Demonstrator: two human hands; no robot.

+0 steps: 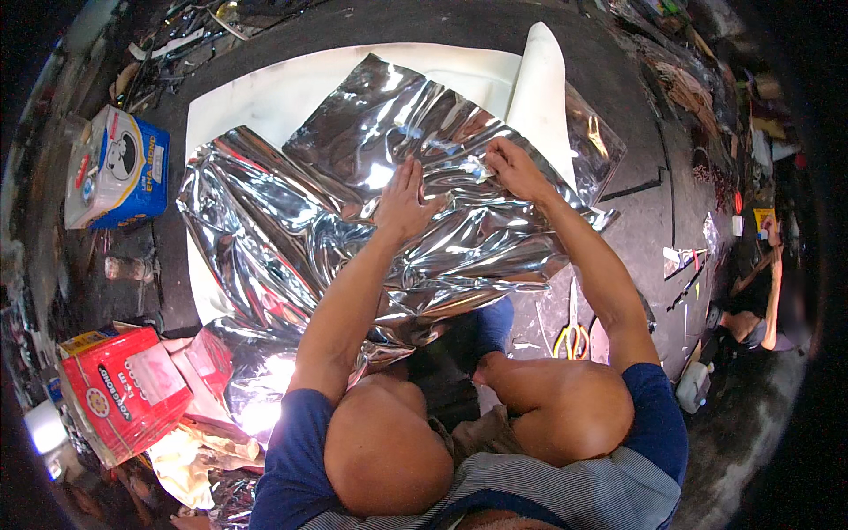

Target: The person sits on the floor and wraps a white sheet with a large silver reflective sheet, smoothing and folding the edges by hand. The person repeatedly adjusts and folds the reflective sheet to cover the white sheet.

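A large, wrinkled sheet of shiny silver film (265, 238) lies spread over a white sheet (238, 106), its near part bunched in folds. My left hand (406, 205) rests on the film, fingers stretched out and thumb apart. To its right, my right hand (519, 170) is closed, fingers curled at the film's surface. Beside those fingertips is a small pale, crumpled patch (475, 168); whether it is a separate piece or a reflection is unclear. What the right fingers pinch, if anything, is hidden. One end of the white sheet stands up as a roll (539, 88).
Scissors with yellow-orange handles (572, 340) lie by my right knee. A blue and white box (119, 168) and a glass jar (130, 268) stand at left, above a red carton (124, 393). Scraps line the far edge. Another person (760, 322) sits at far right.
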